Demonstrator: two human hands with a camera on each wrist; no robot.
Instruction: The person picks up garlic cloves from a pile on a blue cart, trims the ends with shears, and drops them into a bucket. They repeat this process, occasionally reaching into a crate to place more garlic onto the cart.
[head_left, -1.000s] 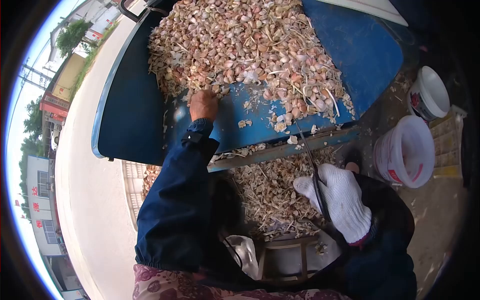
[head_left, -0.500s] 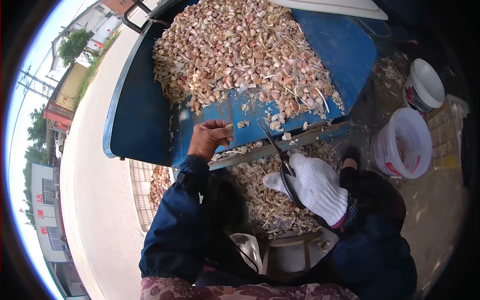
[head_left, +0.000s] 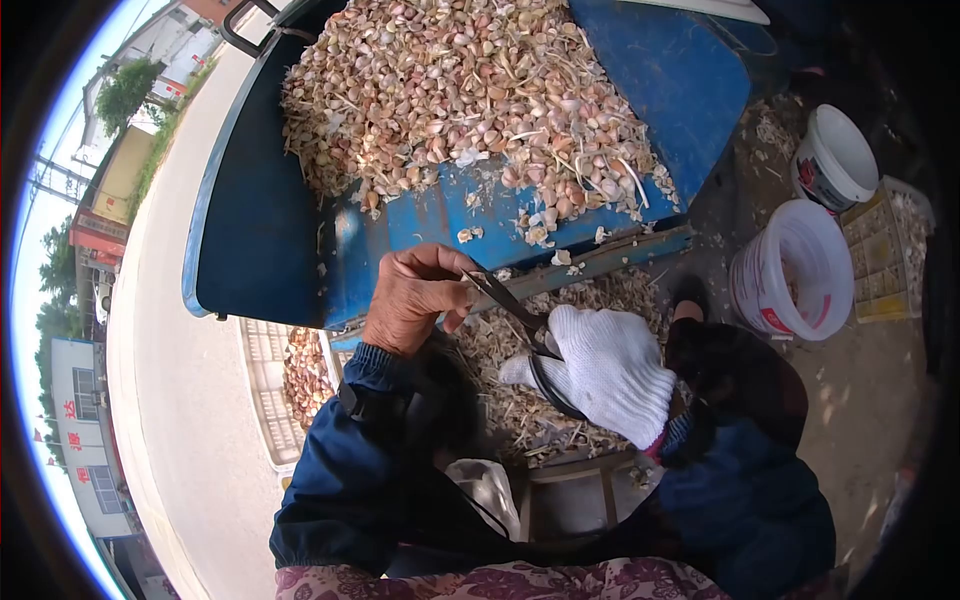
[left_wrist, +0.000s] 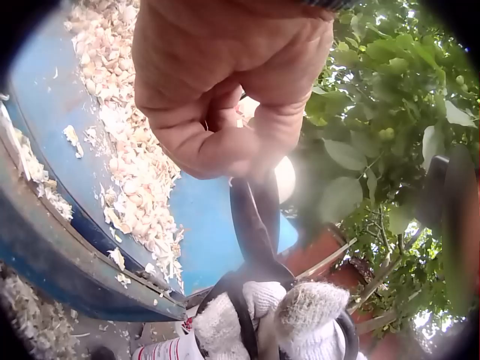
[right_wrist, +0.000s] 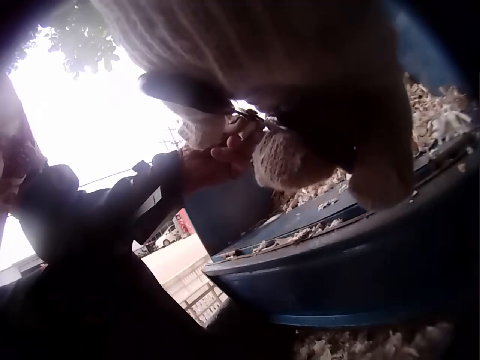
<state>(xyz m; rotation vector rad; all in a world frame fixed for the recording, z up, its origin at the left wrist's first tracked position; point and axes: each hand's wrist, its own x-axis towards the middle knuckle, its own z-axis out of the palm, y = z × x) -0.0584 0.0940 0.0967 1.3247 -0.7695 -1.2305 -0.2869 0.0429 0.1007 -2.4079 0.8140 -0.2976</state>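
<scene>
My bare left hand (head_left: 410, 300) pinches a garlic clove (left_wrist: 247, 110) between thumb and fingers, mostly hidden by them. In my right hand (head_left: 610, 370), which wears a white knitted glove, I grip dark scissors (head_left: 550, 385) by the handles. Their blades (left_wrist: 253, 225) point at the left fingertips and overlap them in the head view. Beyond both hands, a large heap of garlic cloves (head_left: 460, 100) with dry stalks and skins lies on a blue metal tray (head_left: 670, 70).
Below the tray's front edge (head_left: 620, 250) lies a pile of dry trimmings (head_left: 560, 430). A white crate (head_left: 262, 370) of cloves stands at the left. Two white buckets, a nearer one (head_left: 795, 270) and a farther one (head_left: 838, 155), stand right, beside a yellowish crate (head_left: 885, 250).
My left hand has left the garlic heap and come back toward me, pinching a clove. The right hand has brought the scissors leftward and up to the left fingertips.
</scene>
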